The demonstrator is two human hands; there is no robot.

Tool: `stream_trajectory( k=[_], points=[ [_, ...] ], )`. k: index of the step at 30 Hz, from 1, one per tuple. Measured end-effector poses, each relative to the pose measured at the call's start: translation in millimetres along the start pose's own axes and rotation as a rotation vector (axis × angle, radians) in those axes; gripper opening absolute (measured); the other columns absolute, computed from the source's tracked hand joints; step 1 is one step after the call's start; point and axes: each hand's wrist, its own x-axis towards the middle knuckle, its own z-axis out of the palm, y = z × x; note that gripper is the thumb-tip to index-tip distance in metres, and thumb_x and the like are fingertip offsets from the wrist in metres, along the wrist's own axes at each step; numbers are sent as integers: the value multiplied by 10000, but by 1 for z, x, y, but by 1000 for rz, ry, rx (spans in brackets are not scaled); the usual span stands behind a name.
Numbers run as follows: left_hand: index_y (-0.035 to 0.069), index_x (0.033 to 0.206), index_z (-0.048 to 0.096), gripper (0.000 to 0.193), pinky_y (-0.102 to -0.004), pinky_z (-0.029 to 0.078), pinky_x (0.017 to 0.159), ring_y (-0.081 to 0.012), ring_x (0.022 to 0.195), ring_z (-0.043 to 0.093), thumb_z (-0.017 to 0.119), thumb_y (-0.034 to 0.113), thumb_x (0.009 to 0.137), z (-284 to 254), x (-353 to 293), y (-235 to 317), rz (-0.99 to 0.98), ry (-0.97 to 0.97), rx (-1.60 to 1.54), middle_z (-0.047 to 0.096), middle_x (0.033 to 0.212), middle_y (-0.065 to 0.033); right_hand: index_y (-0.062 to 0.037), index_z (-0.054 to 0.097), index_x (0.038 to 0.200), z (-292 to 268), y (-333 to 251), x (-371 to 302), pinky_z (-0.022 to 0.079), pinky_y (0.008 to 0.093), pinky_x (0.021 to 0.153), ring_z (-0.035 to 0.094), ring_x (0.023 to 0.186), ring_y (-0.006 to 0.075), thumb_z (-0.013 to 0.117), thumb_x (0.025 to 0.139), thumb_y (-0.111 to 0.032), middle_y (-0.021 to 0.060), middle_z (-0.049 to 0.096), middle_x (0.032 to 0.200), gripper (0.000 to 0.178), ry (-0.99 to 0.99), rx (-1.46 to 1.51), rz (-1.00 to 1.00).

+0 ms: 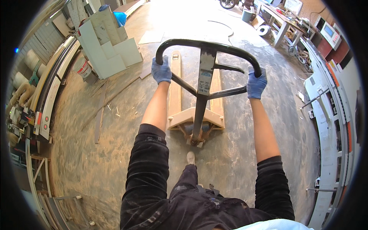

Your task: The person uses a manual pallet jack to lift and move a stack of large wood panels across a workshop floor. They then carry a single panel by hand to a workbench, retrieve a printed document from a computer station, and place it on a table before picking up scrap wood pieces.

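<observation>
Both my hands wear blue gloves and grip the black loop handle [226, 48] of a pallet jack. My left hand [161, 70] is wrapped round the handle's left side, and my right hand [257, 82] closes round its right side. A small lever [230, 68] juts from the handle's centre post toward my right hand; no finger shows on it. Below and beyond the handle stands the dusty yellow-tan pallet jack body [196, 116], its two forks [175, 82] pointing away from me. The forks carry no load. My shoe [191, 157] is just behind its base.
Pale boards [111, 57] stand stacked at the far left beside a white bucket [82, 67]. Long machines line the left [51, 103] and right [326, 103]. Wood strips [100, 119] and scraps lie on the dusty floor. A workbench [281, 19] stands far right, near a hose [226, 26].
</observation>
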Motion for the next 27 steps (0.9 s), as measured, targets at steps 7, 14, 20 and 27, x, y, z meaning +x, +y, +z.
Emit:
stream_trajectory(
  k=[7, 14, 20, 27],
  points=[
    [79, 835, 587, 271, -410, 466, 687, -314, 743, 624, 669, 333, 794, 141, 66, 1, -13, -25, -2, 644, 773, -133, -74, 602, 814, 89, 77, 115, 443, 296, 607, 512, 591, 131, 694, 800, -207, 37, 569, 654, 162, 36, -104, 23],
    [91, 878, 575, 255, -405, 468, 704, -301, 765, 623, 659, 320, 801, 277, 143, -1, -22, -62, -30, 639, 782, -111, -63, 615, 832, 186, 164, 235, 452, 335, 639, 571, 630, 205, 695, 790, -279, 86, 620, 695, 234, -18, -197, 114],
    [82, 874, 575, 267, -416, 466, 704, -317, 755, 621, 660, 323, 798, 404, 218, -3, 51, 21, -21, 639, 777, -123, -56, 591, 780, 284, 242, 348, 432, 339, 598, 531, 587, 192, 705, 785, -314, 80, 577, 636, 282, -71, -127, 100],
    [73, 872, 583, 268, -420, 464, 715, -327, 787, 623, 642, 325, 801, 530, 319, -21, 10, 60, 49, 639, 795, -138, -50, 591, 774, 420, 310, 462, 442, 342, 605, 559, 588, 202, 721, 763, -326, 101, 593, 643, 305, -128, -114, 126]
  ],
)
